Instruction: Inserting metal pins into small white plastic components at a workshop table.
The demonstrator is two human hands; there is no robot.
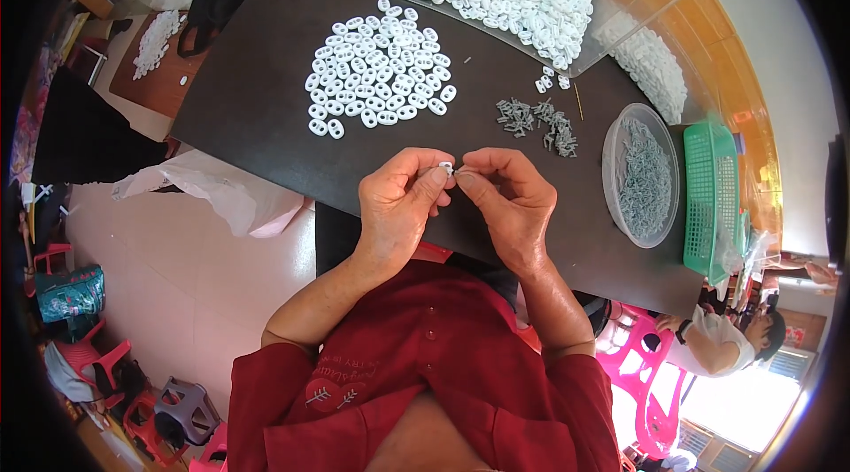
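Observation:
Between thumb and fingers, my left hand (398, 197) pinches a small white plastic piece (446, 167) over the dark table. Close against it, the fingertips of my right hand (509, 197) are pressed together; whatever they hold is too small to name. Beyond my hands lies a spread of white oval two-holed pieces (376, 69). Small grey pins (558, 131) sit in loose heaps beyond my right hand. A few small white pieces (546, 81) rest farther back, beside a thin brass-coloured stick (579, 102).
A clear bin (611, 65) of white pieces stands at the back. On the right are a round clear tub (611, 175) of grey pins and a green basket (699, 206). Another person (722, 339) is at the lower right by a pink chair (651, 366). Plastic sheeting (230, 193) hangs left.

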